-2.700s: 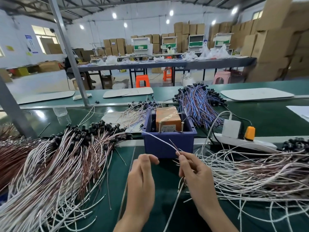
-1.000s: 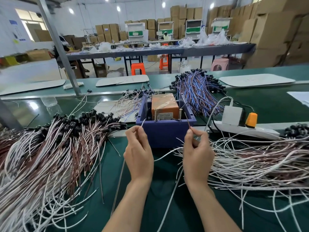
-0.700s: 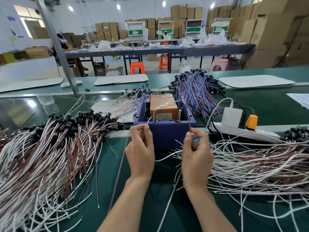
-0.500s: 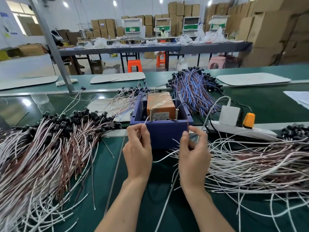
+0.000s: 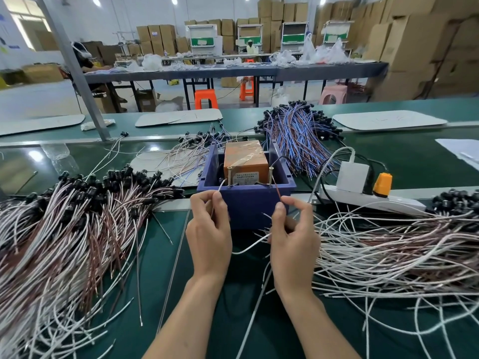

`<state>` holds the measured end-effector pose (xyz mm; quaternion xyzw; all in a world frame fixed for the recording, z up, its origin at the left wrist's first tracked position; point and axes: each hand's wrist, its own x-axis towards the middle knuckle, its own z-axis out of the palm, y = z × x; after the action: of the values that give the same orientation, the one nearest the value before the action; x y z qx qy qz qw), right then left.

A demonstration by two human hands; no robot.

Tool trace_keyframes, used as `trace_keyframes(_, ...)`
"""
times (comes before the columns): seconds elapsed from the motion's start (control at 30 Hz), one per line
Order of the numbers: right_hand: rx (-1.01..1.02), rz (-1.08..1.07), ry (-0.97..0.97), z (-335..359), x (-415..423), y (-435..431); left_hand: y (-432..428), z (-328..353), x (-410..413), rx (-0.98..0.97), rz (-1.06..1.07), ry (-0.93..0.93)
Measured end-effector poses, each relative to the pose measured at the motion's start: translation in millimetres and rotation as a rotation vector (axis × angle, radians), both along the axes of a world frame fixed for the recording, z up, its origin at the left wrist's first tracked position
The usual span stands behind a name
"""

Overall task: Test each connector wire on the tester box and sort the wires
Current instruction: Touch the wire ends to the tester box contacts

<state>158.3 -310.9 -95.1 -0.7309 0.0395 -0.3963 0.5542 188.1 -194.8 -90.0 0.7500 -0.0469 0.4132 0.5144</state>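
A dark blue tester box (image 5: pixel 248 200) with an orange block inside and two upright metal screws stands in the middle of the green bench. My left hand (image 5: pixel 209 229) pinches the white lead of a connector wire (image 5: pixel 248 248), its tip close to the left screw. My right hand (image 5: pixel 294 237) pinches the brown lead, tip raised toward the right screw. A pile of white and brown wires with black connectors (image 5: pixel 64 224) lies on the left. Another tangled pile (image 5: pixel 388 244) spreads on the right.
Blue and red wires (image 5: pixel 298 136) are heaped behind the box. A white power strip with an adapter and an orange plug (image 5: pixel 368 187) lies to the right. A grey post (image 5: pixel 75 71) rises at the back left. White boards lie on the far belt.
Both hands have risen from the bench to the box's front edge, spreading the two leads apart. The lead tips now sit near the two screws.
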Motion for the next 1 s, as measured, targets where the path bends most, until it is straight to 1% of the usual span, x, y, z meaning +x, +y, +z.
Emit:
trace_keyframes(0.27,-0.038,0.002,-0.001,0.4,-1.4,0.0,0.1,-0.5,-0.8,-0.002,-0.016,0.004)
trace_keyframes(0.43,-0.097,-0.032,-0.018,0.9,-1.9,-1.2,0.3,-0.7,-0.8,0.005,-0.021,0.011)
trace_keyframes(1.0,-0.072,0.007,-0.01,0.2,-2.6,-0.3,0.8,-1.7,0.2,0.02,-0.024,0.01)
